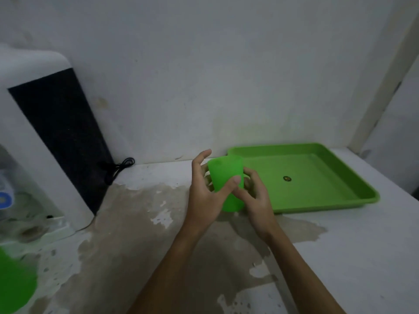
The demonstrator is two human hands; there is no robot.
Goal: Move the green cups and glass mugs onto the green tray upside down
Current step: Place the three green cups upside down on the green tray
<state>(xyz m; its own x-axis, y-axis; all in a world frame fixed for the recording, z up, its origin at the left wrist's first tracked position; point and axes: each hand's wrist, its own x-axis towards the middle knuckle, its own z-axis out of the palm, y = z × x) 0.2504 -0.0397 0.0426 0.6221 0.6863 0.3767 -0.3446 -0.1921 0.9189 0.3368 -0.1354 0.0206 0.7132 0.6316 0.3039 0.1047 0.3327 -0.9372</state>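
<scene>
Just left of the empty green tray [340, 198], my left hand [205, 196] and right hand [255, 196] both grip the first green cup [225, 177], none placed yet, another green cup [13, 284] waiting near left.

Both my arms reach forward, my left hand [205, 196] with thumb across the front and fingers spread, my right hand [255, 196] cupped close beside it, both gripping.

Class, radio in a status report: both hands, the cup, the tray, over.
Left hand and right hand both gripping green cup, held off the counter. Green tray holds no cups yet. Path to tray clear.
</scene>
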